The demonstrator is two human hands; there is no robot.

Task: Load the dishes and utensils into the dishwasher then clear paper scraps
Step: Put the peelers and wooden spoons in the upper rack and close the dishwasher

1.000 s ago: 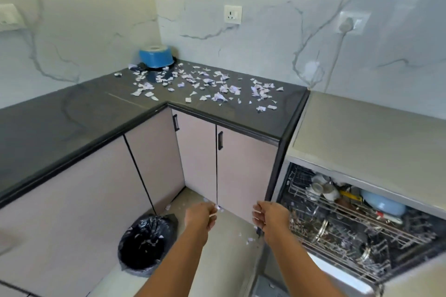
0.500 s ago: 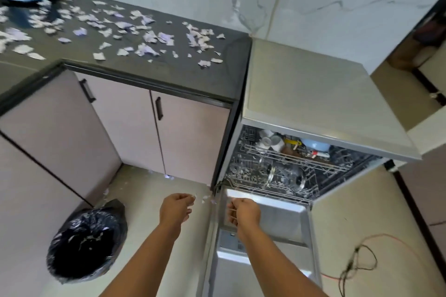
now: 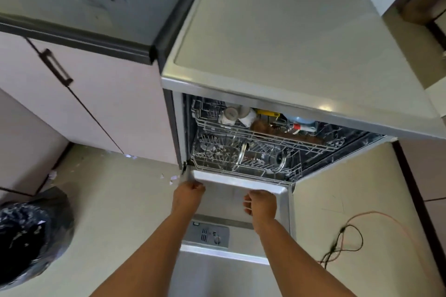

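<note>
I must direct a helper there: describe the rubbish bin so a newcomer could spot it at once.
From the open dishwasher, look left across the pale floor to the foot of the pinkish cabinets. The bin stands there, at the view's lower left edge. Unlike everything around it, it is a bulky, crinkled, glossy black bag flecked with pale scraps.

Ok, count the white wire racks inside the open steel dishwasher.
2. The upper white wire rack carries white cups; the lower wire rack sits beneath it, just behind the lowered steel door. Anything higher is hidden under the dishwasher's top.
</note>
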